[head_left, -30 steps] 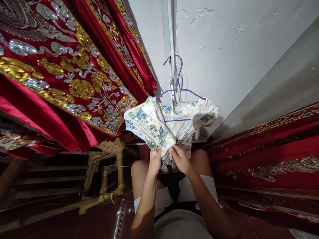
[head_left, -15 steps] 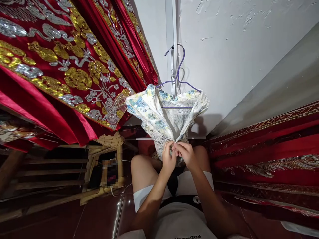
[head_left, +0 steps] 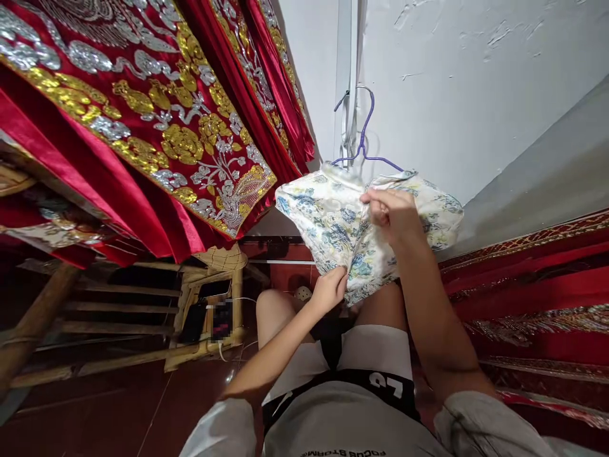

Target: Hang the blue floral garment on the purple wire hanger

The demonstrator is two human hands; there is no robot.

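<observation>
A white blouse with blue and yellow flowers (head_left: 326, 212) hangs in front of me on a purple wire hanger (head_left: 364, 136). Its two front halves meet along a zipper line (head_left: 354, 244) down the middle. Near the hem, my left hand (head_left: 329, 289) is closed, pinching the lower end of that front edge. My right hand (head_left: 396, 212) is closed at the top of the line, just below the collar, its fingers pinched at the zipper. The fingers hide the zipper pull itself.
The hanger hooks onto a white metal post (head_left: 346, 63) by the wall. Red cloth with gold and silver sequins (head_left: 185, 136) hangs at the left, more red cloth (head_left: 547, 292) at the right. A bamboo chair (head_left: 204, 346) stands low on the left, holding a phone (head_left: 222, 320).
My right hand has moved up from the bottom of the neck opening to the collar, and the V-shaped front has closed. My left hand has stayed low on the blouse. The view has shifted slightly.
</observation>
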